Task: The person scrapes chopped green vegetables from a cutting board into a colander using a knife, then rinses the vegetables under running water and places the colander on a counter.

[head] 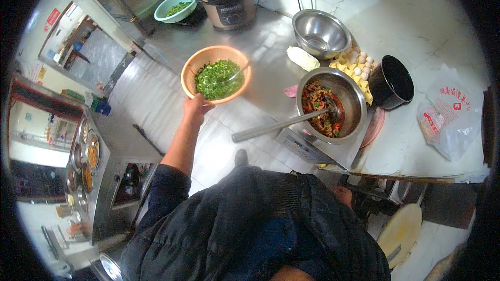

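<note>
My left hand [196, 105] grips the near rim of an orange plastic colander [246, 82]. Chopped green herbs or scallions [215, 80] fill much of it, and a metal spoon [239, 73] stands among them. My right hand [342, 196] is low beside my body below the counter edge, mostly hidden by the dark jacket; its fingers cannot be made out. Nearer the right side, a steel bowl [356, 119] holds a cooked brown mix with red and green pieces [318, 105]. A long-handled ladle [273, 127] rests in that bowl, its handle jutting out over the rim.
Beneath the steel bowl is a digital scale or similar panelled device [300, 146]. Behind it are a cabbage [302, 58], an egg tray [361, 88], another steel bowl [322, 33] and a black container [390, 82]. A plastic bag [449, 117], electric cooker [228, 4] and teal bowl [176, 6] stand around.
</note>
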Demonstrator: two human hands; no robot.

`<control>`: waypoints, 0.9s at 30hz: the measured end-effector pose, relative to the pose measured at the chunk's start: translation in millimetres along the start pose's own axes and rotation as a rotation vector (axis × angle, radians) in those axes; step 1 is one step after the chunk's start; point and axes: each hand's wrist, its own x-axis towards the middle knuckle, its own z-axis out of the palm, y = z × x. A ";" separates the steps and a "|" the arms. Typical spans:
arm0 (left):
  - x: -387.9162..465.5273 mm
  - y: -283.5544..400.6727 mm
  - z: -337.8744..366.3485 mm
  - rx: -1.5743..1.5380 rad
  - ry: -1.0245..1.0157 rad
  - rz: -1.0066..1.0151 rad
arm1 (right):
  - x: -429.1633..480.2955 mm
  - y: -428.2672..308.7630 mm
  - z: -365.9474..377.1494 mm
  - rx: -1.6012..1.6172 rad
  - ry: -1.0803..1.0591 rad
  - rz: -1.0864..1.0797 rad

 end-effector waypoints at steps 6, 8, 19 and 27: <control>78.6 -8.4 33.0 -0.053 -0.195 -0.104 | -41.7 22.2 54.3 -0.423 -0.014 0.117; 94.3 -4.4 48.3 -0.031 -0.228 -0.102 | -54.1 35.1 82.9 -0.691 -0.035 0.002; 81.4 8.3 34.5 -0.095 -0.397 -0.141 | -72.7 -6.8 166.1 -0.435 -0.146 0.183; 63.2 38.3 -51.5 0.021 -0.194 -0.030 | -34.7 -50.9 170.1 -0.283 -0.139 0.197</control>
